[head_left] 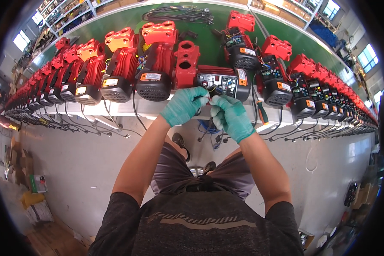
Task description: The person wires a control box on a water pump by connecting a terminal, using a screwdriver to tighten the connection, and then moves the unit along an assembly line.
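Note:
A red water pump (187, 64) with a black end cap lies crosswise at the bench edge in front of me. Its uncovered circuit board (221, 83) faces up. My left hand (184, 106), in a green glove, is closed in a pinch at the board's near edge. Beside it my right hand (234, 116), gloved alike, pinches with its thumb and forefinger, and the fingertips of both hands nearly meet. A tiny reddish bit shows between them, too small to name. Right of my right hand, a screwdriver (262, 112) with an orange and green handle rests at the edge.
Similar red pumps (155, 70) stand in a long row to the left. On the right, more pumps (276, 79) have exposed boards. Black power cords (134, 106) hang off the bench edge. A bundle of cables (179, 15) lies on the green bench top (209, 36).

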Action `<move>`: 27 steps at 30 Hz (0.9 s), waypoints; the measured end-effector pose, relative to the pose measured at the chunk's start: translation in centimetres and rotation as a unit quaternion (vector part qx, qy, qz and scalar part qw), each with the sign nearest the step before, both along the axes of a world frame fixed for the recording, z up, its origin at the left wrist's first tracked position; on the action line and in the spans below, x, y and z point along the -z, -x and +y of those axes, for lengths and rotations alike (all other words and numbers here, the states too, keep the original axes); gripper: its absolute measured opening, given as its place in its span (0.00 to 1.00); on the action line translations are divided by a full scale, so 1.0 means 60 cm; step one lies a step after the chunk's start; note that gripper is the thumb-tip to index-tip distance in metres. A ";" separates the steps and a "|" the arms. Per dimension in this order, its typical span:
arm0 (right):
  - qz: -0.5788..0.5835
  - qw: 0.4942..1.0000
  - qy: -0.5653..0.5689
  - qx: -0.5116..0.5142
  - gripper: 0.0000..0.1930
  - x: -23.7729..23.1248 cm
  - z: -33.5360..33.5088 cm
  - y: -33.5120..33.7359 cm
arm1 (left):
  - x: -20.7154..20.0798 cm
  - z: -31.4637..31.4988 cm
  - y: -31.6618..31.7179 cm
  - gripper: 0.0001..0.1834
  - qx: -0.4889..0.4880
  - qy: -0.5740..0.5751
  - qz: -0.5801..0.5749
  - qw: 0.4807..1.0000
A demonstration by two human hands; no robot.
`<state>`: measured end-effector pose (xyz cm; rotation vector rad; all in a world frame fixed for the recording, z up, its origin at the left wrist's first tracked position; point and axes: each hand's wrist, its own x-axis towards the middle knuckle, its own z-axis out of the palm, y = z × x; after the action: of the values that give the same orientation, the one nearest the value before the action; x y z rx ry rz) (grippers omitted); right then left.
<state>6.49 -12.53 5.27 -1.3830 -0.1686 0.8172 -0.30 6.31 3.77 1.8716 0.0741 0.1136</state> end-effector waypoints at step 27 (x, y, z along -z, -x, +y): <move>-0.163 0.985 0.040 0.032 0.06 0.006 -0.003 -0.010 | 0.020 -0.021 -0.019 0.11 -0.028 -0.182 -0.181 0.966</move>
<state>7.11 -12.71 4.94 -1.5849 -0.3450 0.5440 0.86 5.06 2.56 2.1832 -0.1564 0.5362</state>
